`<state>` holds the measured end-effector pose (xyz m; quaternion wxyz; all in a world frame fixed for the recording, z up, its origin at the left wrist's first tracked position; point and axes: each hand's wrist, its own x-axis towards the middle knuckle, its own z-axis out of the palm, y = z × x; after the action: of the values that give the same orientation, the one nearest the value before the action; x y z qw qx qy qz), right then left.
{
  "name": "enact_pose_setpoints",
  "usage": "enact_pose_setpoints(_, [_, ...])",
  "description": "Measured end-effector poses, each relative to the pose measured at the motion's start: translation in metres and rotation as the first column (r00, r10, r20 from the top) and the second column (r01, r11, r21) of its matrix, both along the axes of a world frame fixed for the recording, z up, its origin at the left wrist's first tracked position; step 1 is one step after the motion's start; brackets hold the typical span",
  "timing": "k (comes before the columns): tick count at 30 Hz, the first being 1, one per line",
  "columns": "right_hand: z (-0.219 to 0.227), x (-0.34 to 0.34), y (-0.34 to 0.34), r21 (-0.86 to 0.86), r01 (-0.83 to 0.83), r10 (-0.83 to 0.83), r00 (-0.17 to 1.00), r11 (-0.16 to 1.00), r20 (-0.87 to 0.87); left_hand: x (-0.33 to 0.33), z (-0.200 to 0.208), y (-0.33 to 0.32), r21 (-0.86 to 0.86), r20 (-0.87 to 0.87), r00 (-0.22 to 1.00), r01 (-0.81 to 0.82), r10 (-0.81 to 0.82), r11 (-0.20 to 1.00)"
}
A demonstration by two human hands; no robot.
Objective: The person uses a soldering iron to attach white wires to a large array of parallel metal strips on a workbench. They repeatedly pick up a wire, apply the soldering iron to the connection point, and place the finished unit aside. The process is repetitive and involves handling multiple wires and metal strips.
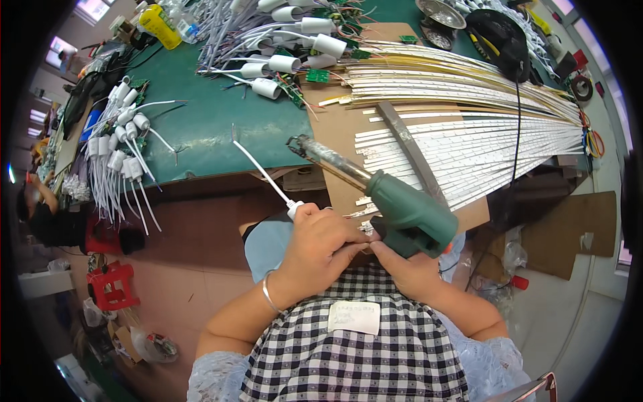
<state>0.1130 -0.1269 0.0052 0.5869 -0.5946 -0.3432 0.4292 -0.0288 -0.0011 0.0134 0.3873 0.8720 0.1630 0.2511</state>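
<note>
My left hand (321,238) is closed around a white end cap on a white cable (262,169), whose bare wire end points up and away to the left. In my right hand (410,271) is a green soldering gun (414,213), its scorched metal barrel pointing up to the left. The thumbs and fingertips of both hands meet just below the gun. What they pinch there is too small to make out. Right beyond the gun lie many thin white LED strips (462,151), with a grey metal bar (410,151) across them.
A brown cardboard sheet (328,127) lies under the strips on the green table (221,134). White capped cables with green circuit boards (317,75) pile up at the back; more capped cables (117,161) hang over the left edge. A yellow bottle (159,27) and metal bowl (441,12) stand farther back.
</note>
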Motion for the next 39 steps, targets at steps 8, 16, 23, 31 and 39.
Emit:
enact_pose_setpoints(8, [0.006,-0.005,0.004,-0.221,0.042,-0.098,0.963,0.974,-0.252,-0.007,-0.007,0.007,-0.128,-0.111,0.994,0.008,-0.022,0.992])
enact_pose_setpoints(16, [0.005,0.008,-0.003,-0.29,0.092,-0.076,0.995,0.953,0.069,-0.009,0.004,0.008,0.055,-0.275,0.952,-0.125,0.135,0.991])
enact_pose_setpoints(23, [0.004,0.034,-0.047,-0.278,0.046,-0.001,0.988,0.96,0.158,-0.003,-0.01,-0.004,0.082,-0.268,0.93,-0.238,0.251,0.968])
enact_pose_setpoints(31, [-0.015,0.061,-0.113,-0.118,-0.032,0.038,0.998,0.992,0.052,0.001,-0.017,-0.007,0.092,-0.31,0.913,-0.25,0.266,0.964])
enact_pose_setpoints(39, [-0.024,0.061,-0.138,-0.164,-0.012,-0.02,0.982,0.986,-0.19,0.003,-0.024,-0.009,0.095,-0.285,0.915,-0.269,0.285,0.959])
